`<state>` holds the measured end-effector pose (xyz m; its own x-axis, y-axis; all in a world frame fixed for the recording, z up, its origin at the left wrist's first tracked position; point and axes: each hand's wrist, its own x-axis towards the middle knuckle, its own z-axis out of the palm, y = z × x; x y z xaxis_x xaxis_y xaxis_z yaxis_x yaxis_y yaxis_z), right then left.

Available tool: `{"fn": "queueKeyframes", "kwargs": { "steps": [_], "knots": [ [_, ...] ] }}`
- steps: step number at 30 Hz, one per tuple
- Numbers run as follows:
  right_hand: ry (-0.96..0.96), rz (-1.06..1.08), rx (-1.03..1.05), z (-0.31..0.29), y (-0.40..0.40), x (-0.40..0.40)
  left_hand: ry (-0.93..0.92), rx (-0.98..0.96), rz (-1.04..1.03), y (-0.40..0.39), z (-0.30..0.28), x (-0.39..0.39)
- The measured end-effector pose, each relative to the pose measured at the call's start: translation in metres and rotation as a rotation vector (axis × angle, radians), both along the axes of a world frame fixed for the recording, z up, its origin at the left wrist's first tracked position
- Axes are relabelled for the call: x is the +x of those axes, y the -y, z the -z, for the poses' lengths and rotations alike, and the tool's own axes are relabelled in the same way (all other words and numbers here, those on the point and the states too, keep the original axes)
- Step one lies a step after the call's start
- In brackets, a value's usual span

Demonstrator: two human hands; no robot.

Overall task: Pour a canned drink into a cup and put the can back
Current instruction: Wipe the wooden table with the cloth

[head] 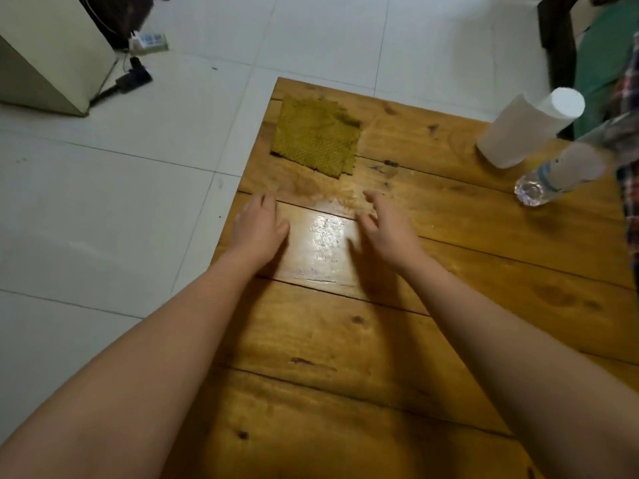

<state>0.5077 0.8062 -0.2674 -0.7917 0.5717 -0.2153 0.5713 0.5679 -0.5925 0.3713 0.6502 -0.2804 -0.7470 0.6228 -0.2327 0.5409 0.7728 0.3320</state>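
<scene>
Both hands, left (261,224) and right (387,229), hover empty, fingers relaxed, over the wooden table (345,340).

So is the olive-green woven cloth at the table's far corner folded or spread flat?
Folded: the olive-green woven cloth lies flat on the wooden plank table, with offset layered edges at its right side.

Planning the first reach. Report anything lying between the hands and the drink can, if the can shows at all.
No can or cup shows, so no path can be judged. Left hand and right hand are open over the table. A yellow cloth lies beyond them; a white cylinder and clear bottle stand far right.
</scene>
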Motion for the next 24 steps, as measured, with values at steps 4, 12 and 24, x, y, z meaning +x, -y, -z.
{"fn": "queueKeyframes", "kwargs": {
  "steps": [4,12,24],
  "knots": [
    [-0.097,0.223,-0.143,0.021,-0.027,-0.048,-0.049,0.087,-0.034,-0.034,0.018,-0.039],
    [-0.043,0.363,0.007,0.051,-0.05,-0.108,-0.118,0.2,-0.23,-0.08,0.035,-0.083],
    [-0.039,0.362,0.021,0.053,-0.041,-0.127,-0.064,0.337,-0.369,-0.094,0.045,-0.091]
  ]
}}
